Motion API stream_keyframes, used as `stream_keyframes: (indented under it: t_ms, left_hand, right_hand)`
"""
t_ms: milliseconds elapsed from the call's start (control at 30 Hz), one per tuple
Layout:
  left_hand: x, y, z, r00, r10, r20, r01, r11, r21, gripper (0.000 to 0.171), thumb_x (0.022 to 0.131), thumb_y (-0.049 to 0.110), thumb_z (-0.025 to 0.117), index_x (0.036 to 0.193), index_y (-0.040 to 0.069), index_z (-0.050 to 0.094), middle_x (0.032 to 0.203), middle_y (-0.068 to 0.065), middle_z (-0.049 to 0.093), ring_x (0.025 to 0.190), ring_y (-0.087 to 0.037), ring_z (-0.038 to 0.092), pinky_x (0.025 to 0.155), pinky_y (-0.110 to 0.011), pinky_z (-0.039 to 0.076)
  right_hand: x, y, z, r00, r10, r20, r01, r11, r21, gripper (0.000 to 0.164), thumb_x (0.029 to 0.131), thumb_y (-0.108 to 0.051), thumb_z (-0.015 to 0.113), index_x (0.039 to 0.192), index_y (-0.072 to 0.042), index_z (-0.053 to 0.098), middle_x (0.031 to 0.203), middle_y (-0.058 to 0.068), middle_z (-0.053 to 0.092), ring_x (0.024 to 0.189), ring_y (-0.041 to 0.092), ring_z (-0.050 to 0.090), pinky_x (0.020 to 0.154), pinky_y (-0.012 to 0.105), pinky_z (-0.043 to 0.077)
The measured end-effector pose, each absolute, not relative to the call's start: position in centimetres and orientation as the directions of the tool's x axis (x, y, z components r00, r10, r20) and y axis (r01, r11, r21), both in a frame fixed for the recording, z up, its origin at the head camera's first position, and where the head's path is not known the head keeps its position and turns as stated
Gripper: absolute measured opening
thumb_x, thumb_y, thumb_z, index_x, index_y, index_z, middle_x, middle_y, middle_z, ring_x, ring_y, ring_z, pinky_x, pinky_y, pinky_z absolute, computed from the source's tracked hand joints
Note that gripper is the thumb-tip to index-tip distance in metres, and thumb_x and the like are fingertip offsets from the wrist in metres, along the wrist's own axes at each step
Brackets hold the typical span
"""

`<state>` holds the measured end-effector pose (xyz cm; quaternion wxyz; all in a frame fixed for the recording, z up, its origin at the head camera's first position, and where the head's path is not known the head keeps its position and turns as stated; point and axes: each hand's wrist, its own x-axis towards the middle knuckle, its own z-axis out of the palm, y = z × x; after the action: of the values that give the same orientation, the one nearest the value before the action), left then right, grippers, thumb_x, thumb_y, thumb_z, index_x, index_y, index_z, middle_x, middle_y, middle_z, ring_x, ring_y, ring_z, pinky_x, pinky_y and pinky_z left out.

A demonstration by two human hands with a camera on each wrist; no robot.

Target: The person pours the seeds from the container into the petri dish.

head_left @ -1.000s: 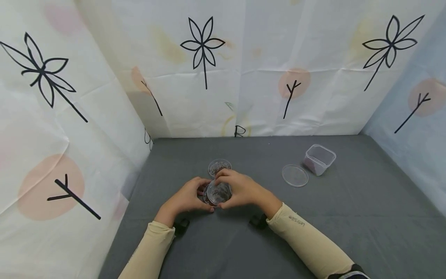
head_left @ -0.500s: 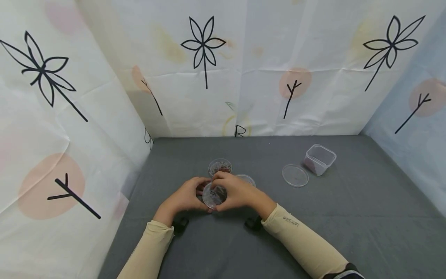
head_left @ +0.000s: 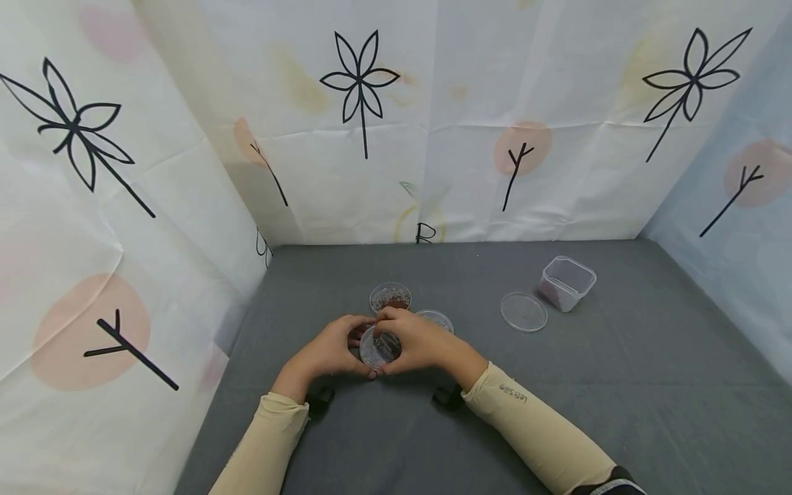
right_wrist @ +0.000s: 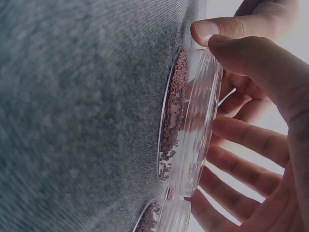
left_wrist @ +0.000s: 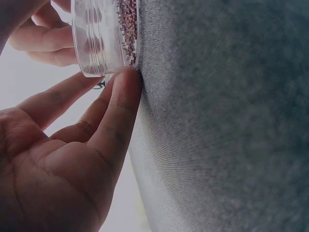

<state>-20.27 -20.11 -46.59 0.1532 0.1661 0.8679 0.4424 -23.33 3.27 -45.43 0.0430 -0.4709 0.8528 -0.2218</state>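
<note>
A clear round container point(head_left: 382, 350) of tiny reddish-brown beads point(right_wrist: 174, 106) stands on the grey cloth between both hands. Its clear lid point(right_wrist: 205, 121) sits over the top; whether it is screwed tight I cannot tell. My left hand point(head_left: 334, 350) holds the container's side, the thumb low against its wall in the left wrist view. From the other side my right hand point(head_left: 417, 340) grips the lid's rim between thumb and fingers. In the right wrist view the right thumb overlaps the left thumb at the near edge.
Just behind is a second round container point(head_left: 390, 298) with similar beads. Another clear round piece point(head_left: 436, 320) is partly hidden by the right hand. Farther right lie a clear round lid point(head_left: 524, 312) and a clear rectangular tub point(head_left: 568, 282). Fabric walls surround the table point(head_left: 619, 357).
The right hand has moved slightly left and down, bringing the tilted lid onto the container. The clear round piece behind that hand has come into view. The left hand has barely moved.
</note>
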Motion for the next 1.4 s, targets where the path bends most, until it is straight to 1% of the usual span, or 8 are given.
stream_keyframes:
  t_ms: [600,733,833,900,1000,1100,1233,1400]
  left_hand:
    - [-20.4,-20.2,-47.1,-0.896,0.433,-0.094,0.183,0.555,0.811,0.100,0.070,0.021,0.103,0.155,0.007,0.052,0.146,-0.016,0.055,0.129,-0.031,0.063,0.107,-0.046,0.056]
    - [-20.3,-20.1,-47.0,-0.896,0.433,-0.103,0.176,0.557,0.811,0.100,0.070,0.022,0.103,0.155,0.008,0.052,0.146,-0.016,0.055,0.130,-0.032,0.062,0.108,-0.047,0.056]
    - [-20.3,-20.1,-46.9,-0.897,0.429,-0.108,0.173,0.565,0.807,0.099,0.071,0.023,0.102,0.155,0.009,0.052,0.145,-0.015,0.055,0.130,-0.031,0.062,0.108,-0.047,0.055]
    - [-20.2,-20.0,-46.9,-0.897,0.430,-0.105,0.184,0.577,0.796,0.098,0.072,0.028,0.102,0.155,0.010,0.053,0.143,-0.014,0.056,0.129,-0.031,0.061,0.108,-0.047,0.055]
    - [-20.2,-19.7,-46.7,-0.899,0.428,-0.090,0.209,0.601,0.771,0.096,0.075,0.039,0.099,0.154,0.010,0.054,0.139,-0.012,0.059,0.128,-0.029,0.061,0.108,-0.048,0.055]
    - [-20.2,-19.4,-46.4,-0.900,0.429,-0.078,0.229,0.617,0.753,0.094,0.077,0.045,0.096,0.154,0.008,0.055,0.135,-0.012,0.061,0.125,-0.029,0.062,0.106,-0.049,0.055]
    - [-20.5,-19.2,-46.2,-0.903,0.426,-0.058,0.246,0.624,0.741,0.087,0.082,0.044,0.093,0.152,0.006,0.057,0.130,-0.014,0.063,0.117,-0.029,0.064,0.102,-0.048,0.056]
    - [-21.2,-19.3,-46.1,-0.918,0.395,-0.023,0.250,0.624,0.740,0.078,0.087,0.038,0.089,0.150,0.004,0.058,0.128,-0.015,0.065,0.112,-0.028,0.065,0.100,-0.047,0.057]
  right_hand:
    - [-23.1,3.1,-45.7,-0.581,-0.812,0.049,-0.762,0.522,-0.382,0.055,0.089,-0.046,0.086,0.132,-0.014,0.072,0.146,0.005,0.059,0.131,0.021,0.058,0.105,0.041,0.055]
    - [-23.0,3.7,-45.6,-0.571,-0.818,0.076,-0.766,0.496,-0.409,0.056,0.091,-0.044,0.085,0.134,-0.012,0.070,0.148,0.007,0.058,0.134,0.023,0.056,0.107,0.042,0.054]
    - [-23.0,4.6,-45.4,-0.577,-0.808,0.119,-0.758,0.475,-0.447,0.054,0.093,-0.040,0.084,0.135,-0.010,0.070,0.144,0.007,0.058,0.129,0.023,0.058,0.104,0.043,0.055]
    - [-23.1,5.5,-45.2,-0.584,-0.796,0.156,-0.757,0.465,-0.460,0.054,0.093,-0.040,0.084,0.135,-0.009,0.070,0.140,0.006,0.059,0.126,0.023,0.060,0.102,0.043,0.055]
    - [-23.5,7.3,-45.0,-0.603,-0.769,0.211,-0.758,0.470,-0.452,0.053,0.093,-0.041,0.084,0.133,-0.009,0.071,0.137,0.005,0.060,0.123,0.023,0.060,0.100,0.045,0.056]
    - [-23.9,9.4,-44.9,-0.630,-0.734,0.255,-0.750,0.491,-0.443,0.052,0.093,-0.042,0.084,0.131,-0.009,0.072,0.136,0.006,0.061,0.126,0.024,0.059,0.102,0.048,0.055]
    - [-24.3,12.2,-44.5,-0.691,-0.666,0.281,-0.703,0.530,-0.474,0.049,0.092,-0.038,0.086,0.130,-0.009,0.073,0.138,0.008,0.062,0.130,0.029,0.058,0.105,0.054,0.053]
    - [-24.4,15.1,-44.0,-0.752,-0.578,0.317,-0.650,0.569,-0.503,0.044,0.090,-0.028,0.088,0.128,-0.010,0.073,0.137,0.013,0.062,0.130,0.036,0.059,0.106,0.060,0.051]
